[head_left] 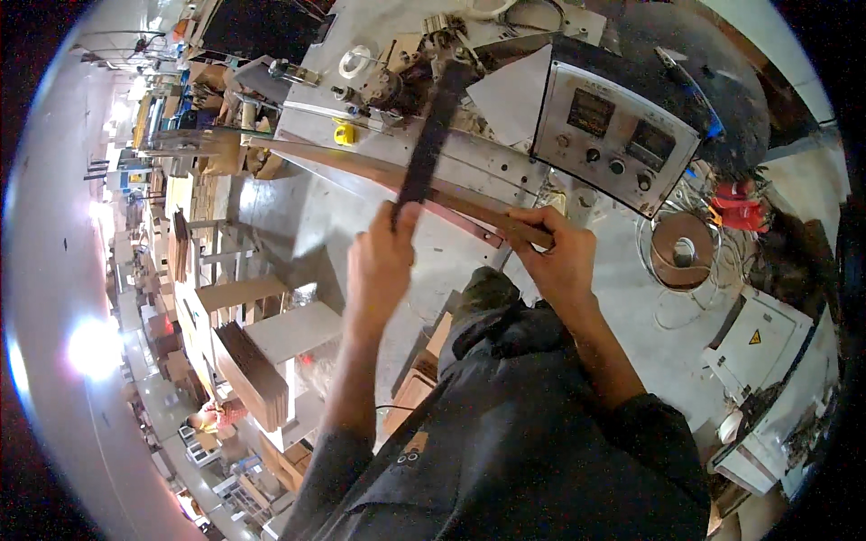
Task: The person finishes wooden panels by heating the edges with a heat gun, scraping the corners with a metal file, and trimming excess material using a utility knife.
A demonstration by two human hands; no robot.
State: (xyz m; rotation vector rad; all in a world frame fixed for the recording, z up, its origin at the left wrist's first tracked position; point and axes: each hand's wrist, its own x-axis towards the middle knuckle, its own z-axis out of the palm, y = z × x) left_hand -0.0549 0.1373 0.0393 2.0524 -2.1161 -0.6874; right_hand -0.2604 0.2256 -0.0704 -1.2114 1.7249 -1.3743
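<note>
My left hand (381,266) is closed round the lower end of a long, dark flat bar (435,135), raised at a slant and slightly blurred. Between the thumb and fingers of my right hand (561,257) is the near end of a long, thin brown board (478,215). From there the board runs away to the far left, along the edge of a pale machine table (505,167). The bar crosses in front of the board; whether they touch I cannot tell.
A control box (618,135) with displays and knobs stands beyond my right hand. Near the board's far part lies a yellow tape measure (344,132). To the right are a brown banding roll (678,252) and a white electrical cabinet (760,343). Brown panels (251,374) stand stacked at left.
</note>
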